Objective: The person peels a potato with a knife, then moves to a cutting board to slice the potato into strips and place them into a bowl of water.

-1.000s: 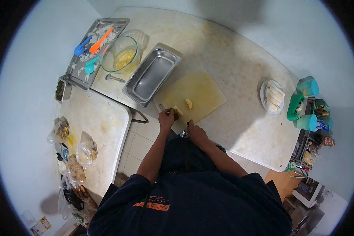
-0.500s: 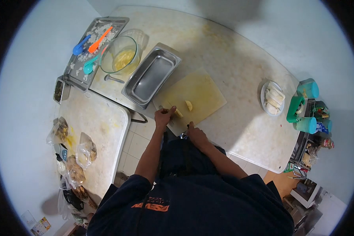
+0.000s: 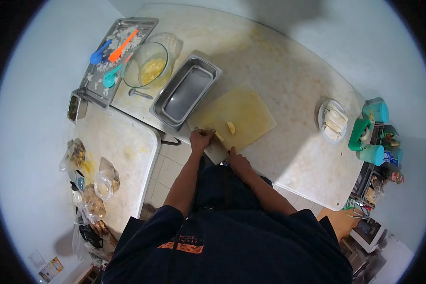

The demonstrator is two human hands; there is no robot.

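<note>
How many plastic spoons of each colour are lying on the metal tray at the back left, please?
Blue spoon: 1
Orange spoon: 1
Teal spoon: 1
Total: 3, all on the tray

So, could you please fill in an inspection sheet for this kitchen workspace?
Surface: stained white table.
Job's things: yellow cutting board with yellow food pieces.
Clutter: steel pan, glass bowl, tray with coloured spoons, plate, teal containers.
Hands: left hand and right hand at the board's near edge; grip unclear.
Cables: nothing seen.
Surroundings: side table with plastic bags.
</note>
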